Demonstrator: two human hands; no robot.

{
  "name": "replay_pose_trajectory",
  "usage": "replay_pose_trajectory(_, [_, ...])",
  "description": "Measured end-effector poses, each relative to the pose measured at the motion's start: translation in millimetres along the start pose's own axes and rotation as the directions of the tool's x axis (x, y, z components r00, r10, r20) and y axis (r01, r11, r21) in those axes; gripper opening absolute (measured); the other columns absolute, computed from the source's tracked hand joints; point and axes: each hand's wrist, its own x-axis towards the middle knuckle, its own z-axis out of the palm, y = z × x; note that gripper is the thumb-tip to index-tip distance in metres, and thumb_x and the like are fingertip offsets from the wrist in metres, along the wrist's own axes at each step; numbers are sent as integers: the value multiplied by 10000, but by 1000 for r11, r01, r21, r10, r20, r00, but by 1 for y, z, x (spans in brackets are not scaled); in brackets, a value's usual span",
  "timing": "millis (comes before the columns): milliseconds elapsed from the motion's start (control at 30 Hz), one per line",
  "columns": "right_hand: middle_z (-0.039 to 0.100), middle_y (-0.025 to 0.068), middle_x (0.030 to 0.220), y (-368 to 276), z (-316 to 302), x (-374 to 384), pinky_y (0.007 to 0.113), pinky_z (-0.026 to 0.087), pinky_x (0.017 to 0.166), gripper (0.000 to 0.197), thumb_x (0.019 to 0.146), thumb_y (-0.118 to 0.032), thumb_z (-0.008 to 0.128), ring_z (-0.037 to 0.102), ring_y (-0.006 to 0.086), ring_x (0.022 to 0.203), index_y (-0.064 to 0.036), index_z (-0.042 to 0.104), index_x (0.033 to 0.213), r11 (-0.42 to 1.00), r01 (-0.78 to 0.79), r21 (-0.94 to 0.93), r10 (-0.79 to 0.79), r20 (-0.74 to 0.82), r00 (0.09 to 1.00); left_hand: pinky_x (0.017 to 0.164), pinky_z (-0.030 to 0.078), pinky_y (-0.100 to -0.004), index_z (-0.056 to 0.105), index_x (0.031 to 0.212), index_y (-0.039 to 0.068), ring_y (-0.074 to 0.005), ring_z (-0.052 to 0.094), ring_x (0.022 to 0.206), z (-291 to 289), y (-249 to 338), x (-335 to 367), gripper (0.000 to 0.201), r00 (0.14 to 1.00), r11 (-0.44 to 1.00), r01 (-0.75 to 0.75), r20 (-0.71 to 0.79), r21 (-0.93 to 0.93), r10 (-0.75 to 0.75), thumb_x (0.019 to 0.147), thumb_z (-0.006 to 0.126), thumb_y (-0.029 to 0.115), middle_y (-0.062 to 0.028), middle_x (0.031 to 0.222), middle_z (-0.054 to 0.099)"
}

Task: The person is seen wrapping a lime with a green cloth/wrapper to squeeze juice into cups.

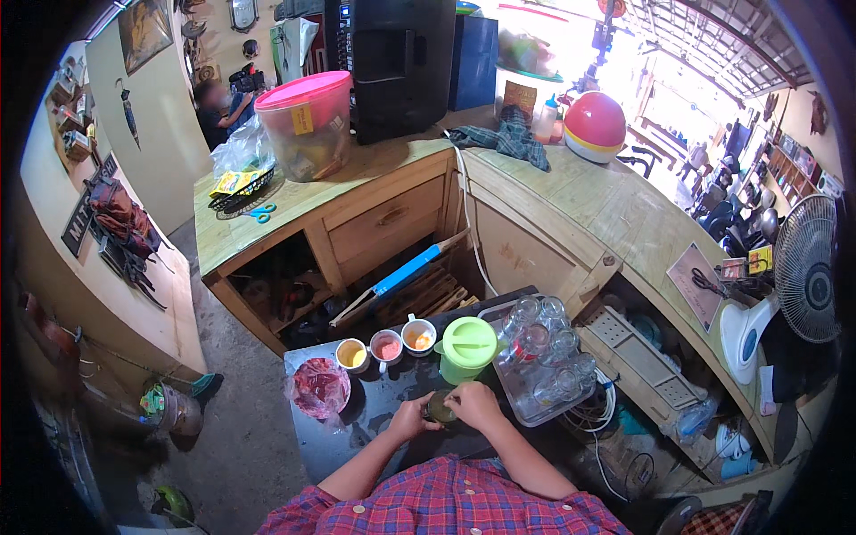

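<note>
Close to my body, my left hand (pixel 412 419) is wrapped around the side of a small glass (pixel 440 408) with a greenish tint. My right hand (pixel 476 405) grips the same glass from the other side, its fingers bent at the rim; I cannot tell whether a small thing is between them. Just beyond stands a light green lidded pitcher (pixel 468 346). To its left are three white mugs: one with yellow contents (pixel 353 358), one with pink (pixel 386 346), one with orange and white pieces (pixel 417 334). A plastic-covered bowl with dark red contents (pixel 321 389) sits farther left.
A clear tray (pixel 522 412) holds several drinking glasses (pixel 548 339) to the right. The dark table (pixel 312 446) carries all this. A wooden counter (pixel 571 192) wraps around behind, bearing a pink-lidded tub (pixel 308 134) and a fan (pixel 807 267). White cable (pixel 606 415) hangs beside the tray.
</note>
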Motion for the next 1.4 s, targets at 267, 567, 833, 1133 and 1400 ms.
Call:
replay_pose_trajectory(267, [658, 131, 793, 9, 9, 2, 411, 505, 746, 145, 754, -220, 701, 627, 313, 816, -85, 736, 795, 993, 111, -30, -114, -129, 985, 802, 520, -394, 509, 1321, 47, -336, 655, 958, 3, -4, 2, 869, 999, 999, -32, -15, -1, 32, 564, 879, 258, -221, 1035, 654])
replay_pose_trajectory(567, [657, 153, 790, 10, 6, -1, 431, 509, 729, 170, 745, -224, 708, 638, 339, 773, -63, 729, 798, 996, 78, -47, -84, -130, 988, 749, 520, -390, 503, 1335, 72, -320, 676, 878, 6, -9, 3, 886, 999, 999, -36, -18, 6, 36, 559, 885, 264, -205, 948, 672])
replay_pose_trajectory(833, [659, 156, 792, 18, 14, 2, 434, 508, 722, 173, 746, -215, 703, 636, 340, 767, -52, 727, 799, 998, 51, 40, -49, -49, 998, 738, 518, -389, 512, 1325, 71, -329, 672, 861, 10, -17, 5, 867, 999, 999, -36, -26, 32, 37, 568, 886, 269, -207, 914, 669])
replay_pose_trajectory(1133, [667, 159, 785, 11, 7, 3, 439, 506, 707, 149, 751, -207, 696, 639, 334, 748, -73, 734, 805, 991, 112, 75, -102, -121, 987, 747, 520, -381, 511, 1320, 55, -327, 674, 868, 9, -15, 4, 857, 998, 999, -50, -34, -4, 50, 574, 885, 249, -196, 929, 678])
replay_pose_trajectory(1400, [663, 134, 807, 8, 17, 4, 421, 514, 724, 141, 751, -224, 696, 639, 312, 813, -94, 736, 790, 987, 154, 54, -141, -196, 970, 753, 522, -375, 500, 1336, 65, -298, 686, 867, 8, -12, 4, 873, 999, 999, -43, -20, -14, 42, 572, 886, 241, -189, 943, 682])
